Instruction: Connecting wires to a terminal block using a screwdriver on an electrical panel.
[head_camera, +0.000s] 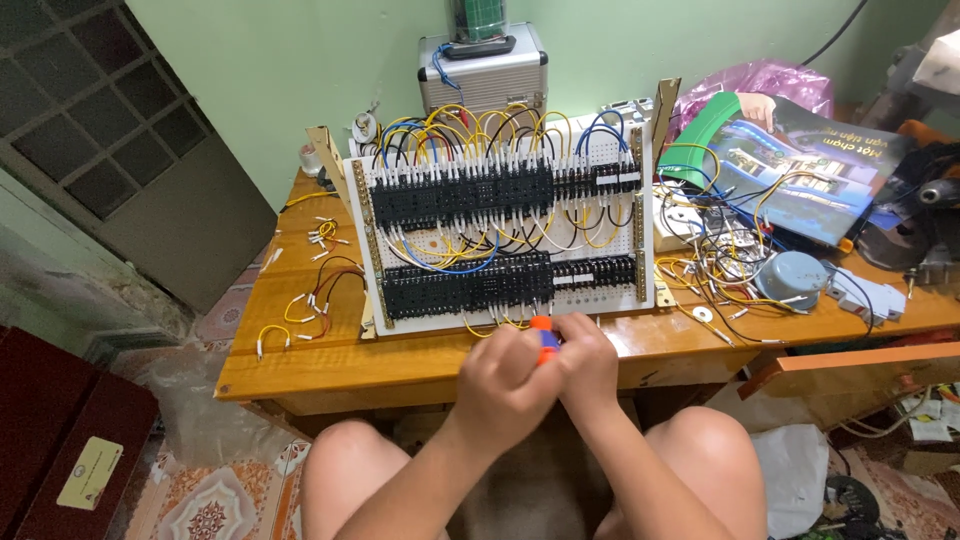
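A white perforated panel (610, 235) leans upright on the wooden table (330, 365), carrying two rows of black terminal blocks (465, 285) laced with yellow, blue, black and white wires. Both my hands meet at the panel's bottom edge. My left hand (500, 385) is closed around an orange and blue screwdriver handle (543, 338). My right hand (587, 360) rests beside it, fingers curled against the same handle. The screwdriver's tip is hidden behind my fingers.
Loose short wires (300, 305) lie on the table's left. A tangle of yellow wires (715, 260), a grey round part (790, 278), a magazine (810, 170) and a pink bag crowd the right. A silver case (485, 75) stands behind the panel. My bare knees are below the table edge.
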